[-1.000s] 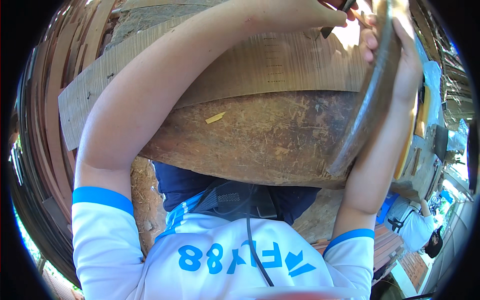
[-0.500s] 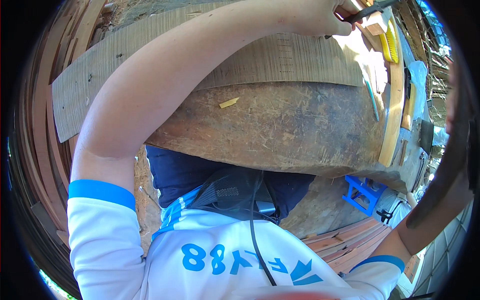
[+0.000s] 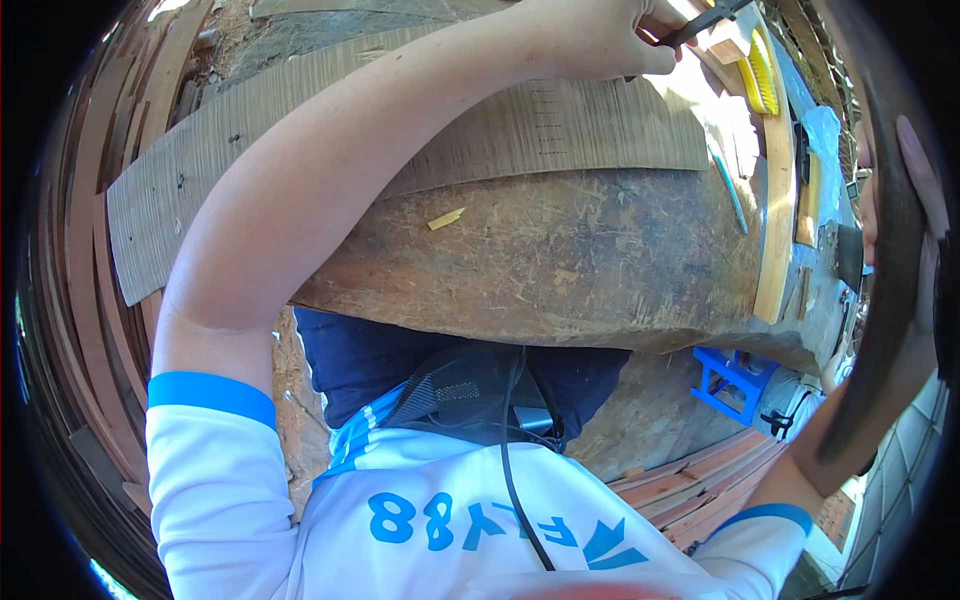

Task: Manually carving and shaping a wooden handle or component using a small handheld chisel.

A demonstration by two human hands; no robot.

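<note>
Two containers are in view. A black mesh pouch (image 3: 445,395) sits in the person's lap, at the front of the white shirt (image 3: 440,490); a silver thing (image 3: 533,420) shows at its right side, though whether it lies inside is hard to tell. A clear plastic bag (image 3: 822,150) lies crumpled at the right of the counter (image 3: 520,260); what it holds, if anything, cannot be made out.

The left hand (image 3: 625,40) is curled around a dark tool (image 3: 703,22) over the far right part of the counter, above a striped board (image 3: 620,130). The right hand (image 3: 922,190) grips a long dark piece of wood (image 3: 885,270) at the far right, fingers showing on both sides of it; its lower end lies in front of the right forearm.

Near the bag are a pale wooden strip (image 3: 774,230), a yellow brush (image 3: 763,75) and a teal pencil (image 3: 730,190). A wood chip (image 3: 446,218) lies on the bare counter, and a blue stool (image 3: 735,385) stands beyond its near right edge.
</note>
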